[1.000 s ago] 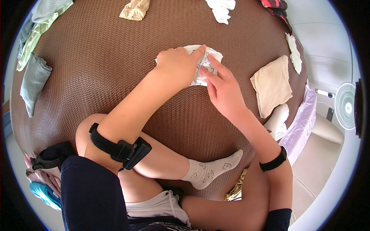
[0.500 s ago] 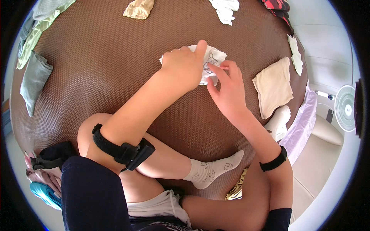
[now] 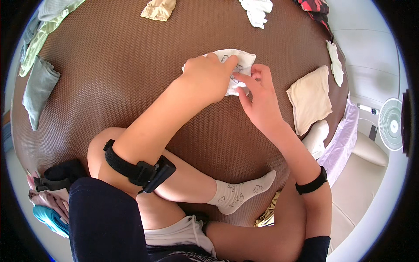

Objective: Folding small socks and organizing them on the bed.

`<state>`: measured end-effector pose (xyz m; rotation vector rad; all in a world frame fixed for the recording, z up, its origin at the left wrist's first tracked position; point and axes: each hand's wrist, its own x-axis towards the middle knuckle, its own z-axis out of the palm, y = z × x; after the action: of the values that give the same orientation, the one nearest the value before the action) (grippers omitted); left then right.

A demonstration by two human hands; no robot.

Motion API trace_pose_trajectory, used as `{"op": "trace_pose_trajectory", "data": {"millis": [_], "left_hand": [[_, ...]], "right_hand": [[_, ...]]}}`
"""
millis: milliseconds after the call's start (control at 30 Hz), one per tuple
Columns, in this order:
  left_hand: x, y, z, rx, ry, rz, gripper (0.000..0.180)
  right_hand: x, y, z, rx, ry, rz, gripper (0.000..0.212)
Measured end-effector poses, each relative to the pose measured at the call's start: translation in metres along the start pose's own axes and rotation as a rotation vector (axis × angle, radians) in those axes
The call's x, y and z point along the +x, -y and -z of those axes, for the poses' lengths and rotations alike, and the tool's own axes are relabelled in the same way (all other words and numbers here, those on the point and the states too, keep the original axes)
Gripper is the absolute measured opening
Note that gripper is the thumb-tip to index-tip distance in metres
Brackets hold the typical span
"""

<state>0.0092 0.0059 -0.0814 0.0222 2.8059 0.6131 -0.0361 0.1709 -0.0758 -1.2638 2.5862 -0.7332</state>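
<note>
A small white cloth (image 3: 245, 58) with dark line drawings is in front of me on the brown woven mat. Over its left part lies my left hand (image 3: 206, 78), closed on it with the fingers bent; the palm side is hidden. At the right and near edges of the cloth is my right hand (image 3: 262, 96). Its thumb and forefinger touch the cloth there with a bit of it between them, while the other fingers curl above. The sock (image 3: 242, 192) on my foot bears similar drawings.
The brown mat (image 3: 131, 74) carries folded clothes around its rim: a grey-green piece (image 3: 40, 91), a tan one (image 3: 158, 9), a white one (image 3: 256, 12) and a beige square (image 3: 310, 100). A pile with a blue roll (image 3: 50, 219) sits at lower left. A fan (image 3: 389, 123) stands at far right.
My left thumb, raised before, has come down onto the cloth, and more of its printed face shows. The right hand has shifted slightly right.
</note>
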Motion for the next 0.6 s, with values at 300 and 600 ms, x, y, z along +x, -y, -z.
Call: {"op": "trace_pose_trajectory", "data": {"millis": [300, 600], "left_hand": [[0.005, 0.005, 0.005, -0.114, -0.010, 0.027, 0.034], [0.017, 0.022, 0.024, -0.343, 0.091, 0.209, 0.022]], "right_hand": [[-0.001, 0.007, -0.005, -0.157, -0.030, 0.243, 0.044], [-0.006, 0.024, -0.010, -0.021, 0.135, 0.303, 0.046]]}}
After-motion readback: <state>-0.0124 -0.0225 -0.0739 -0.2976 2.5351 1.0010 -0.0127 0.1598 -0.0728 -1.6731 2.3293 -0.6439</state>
